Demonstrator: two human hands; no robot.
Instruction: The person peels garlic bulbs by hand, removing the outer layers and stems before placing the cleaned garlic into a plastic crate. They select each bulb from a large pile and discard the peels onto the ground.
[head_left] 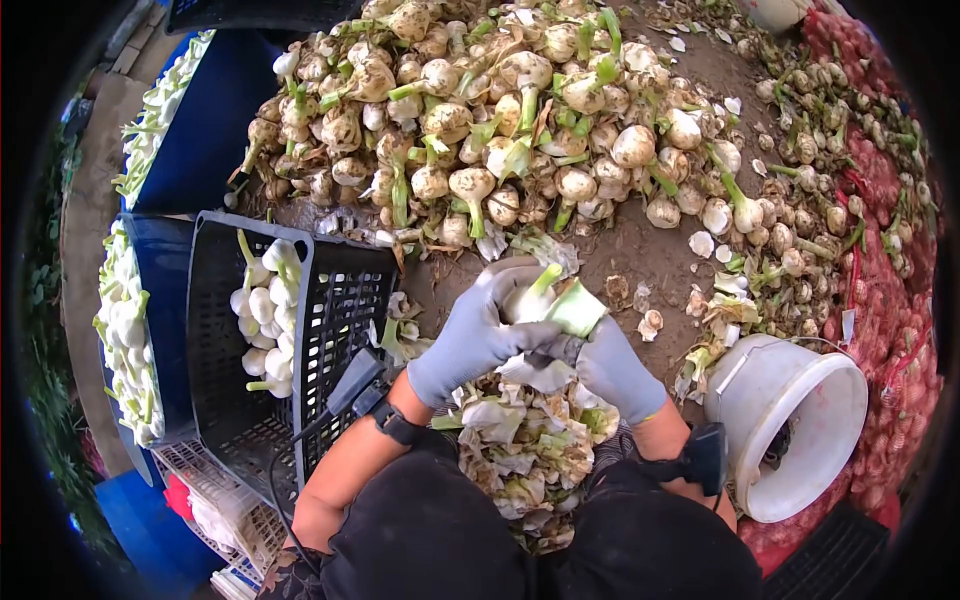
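Note:
My left hand (470, 335), in a grey glove, is closed around a white garlic bulb (525, 303) with a short green stalk stub. My right hand (612, 368), gloved too, is closed beside it on a pale green-white outer skin (576, 308) of the garlic. Its dark-stained fingertips are close under the bulb, meeting those of my left hand. Below both hands, between my knees, lies a heap of stripped garlic skins (525, 440). Beyond them rises a large pile of soil-covered garlic bulbs (470, 120) with green stubs.
At left stands a black slatted crate (340, 300) holding clean white garlic bulbs (270, 310). Farther left, blue containers (160, 270) hold more white garlic. A white bucket (735, 385) lies tipped at right, near red net sacks (895, 350). Scraps of skin litter the soil.

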